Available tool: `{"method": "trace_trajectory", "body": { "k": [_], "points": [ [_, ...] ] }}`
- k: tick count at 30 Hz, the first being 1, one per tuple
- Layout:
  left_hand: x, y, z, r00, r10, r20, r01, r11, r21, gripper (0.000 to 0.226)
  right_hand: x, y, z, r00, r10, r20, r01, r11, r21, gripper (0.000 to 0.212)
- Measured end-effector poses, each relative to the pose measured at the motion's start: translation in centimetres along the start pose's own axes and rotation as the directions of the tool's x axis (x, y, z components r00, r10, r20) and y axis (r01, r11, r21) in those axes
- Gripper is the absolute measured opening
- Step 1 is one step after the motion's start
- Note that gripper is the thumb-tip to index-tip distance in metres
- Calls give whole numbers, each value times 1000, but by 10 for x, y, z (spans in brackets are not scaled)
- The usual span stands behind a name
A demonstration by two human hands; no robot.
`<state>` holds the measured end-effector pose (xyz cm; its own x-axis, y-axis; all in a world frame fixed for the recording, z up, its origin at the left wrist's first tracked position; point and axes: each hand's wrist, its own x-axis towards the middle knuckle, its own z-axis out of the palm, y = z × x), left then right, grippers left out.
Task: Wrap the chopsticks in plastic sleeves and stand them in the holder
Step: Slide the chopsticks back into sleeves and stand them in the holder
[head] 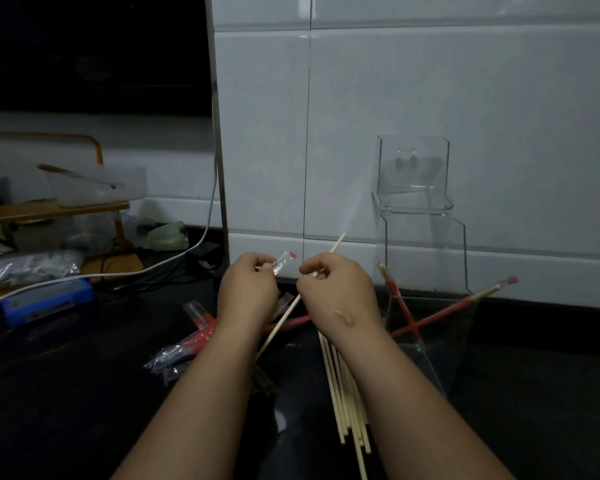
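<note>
Head view: left hand [248,289] has its fingers curled and pinches a plastic sleeve [284,263] at the fingertips. The sleeve's red-tipped end sticks out up and to the right, toward the other hand. Right hand [336,289] sits just beside it, fingers curled, pinching a single chopstick [337,243]. The stick runs diagonally: upper end pokes out above the right knuckles, lower end passes between the two hands and goes under the left wrist. Sleeve mouth and stick are near each other but apart; stick is not in the sleeve.

Below the right wrist: a bundle of bare chopsticks [343,393] lies flat on the dark table [84,410], partly under the forearm. Below-left of the left hand: spare sleeves [187,341], clear with red print, in a loose heap on the table.

Right of the right hand: clear acrylic holder [426,244] stands against the tiled wall [430,81]. Wrapped chopsticks [465,303] lean in its lower front bin, crossing each other, red ends up; exact count is hard to tell.

Far left of the left hand: white cable [174,261] across the table, blue box [45,299] and wooden rack [49,207] with a translucent tub on it. Lighting is dim, detail there is poor.
</note>
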<state>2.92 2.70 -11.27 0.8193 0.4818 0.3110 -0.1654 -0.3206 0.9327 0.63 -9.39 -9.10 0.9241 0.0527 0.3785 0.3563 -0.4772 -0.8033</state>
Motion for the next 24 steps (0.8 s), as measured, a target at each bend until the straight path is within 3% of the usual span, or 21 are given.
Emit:
{"method": "trace_trajectory", "body": {
  "k": [6, 12, 16, 19, 24],
  "points": [
    [-1, 4, -8, 996, -6, -89, -14, 974, -225, 10, 0, 0, 2, 985, -148, -86, 145, 989, -40, 25],
    [-5, 11, -9, 989, 26, -144, -65, 960, -274, 10, -4, -7, 2, 951, -250, -180, 289, 928, 237, 29],
    [-9, 14, -11, 983, 112, -147, -154, 938, -311, 23, -8, -11, 0, 836, -418, -357, 496, 853, 162, 25],
    [-11, 16, -9, 969, 179, -172, -223, 932, -286, 11, -7, -14, 0, 801, -413, -434, 540, 811, 225, 22],
    [-13, 18, -7, 965, 215, -150, -252, 917, -310, 15, -11, -21, -2, 761, -364, -536, 565, 778, 274, 17]
  ]
}}
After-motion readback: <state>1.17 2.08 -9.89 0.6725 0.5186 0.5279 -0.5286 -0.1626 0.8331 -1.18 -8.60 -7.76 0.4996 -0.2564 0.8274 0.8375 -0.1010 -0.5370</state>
